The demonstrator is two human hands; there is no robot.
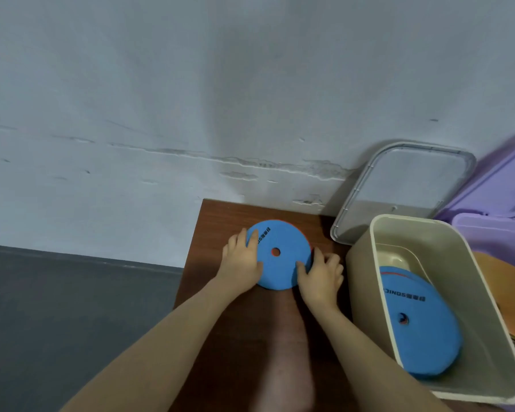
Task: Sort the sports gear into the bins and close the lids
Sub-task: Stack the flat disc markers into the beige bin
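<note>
A blue disc (283,248) with a small centre hole and an orange edge beneath it lies on the brown table (235,337). My left hand (241,260) grips its left rim, thumb on top. At its right rim my right hand (321,275) holds on, fingers curled around the edge. To the right stands an open beige bin (446,239) with several blue discs (425,325) leaning inside. Its lid (405,185) leans against the wall behind it.
A purple bin (494,233) and its purple lid (506,179) stand at the far right. Orange flat discs (509,295) lie stacked between the bins. The white wall rises right behind the table, and grey floor lies to the left.
</note>
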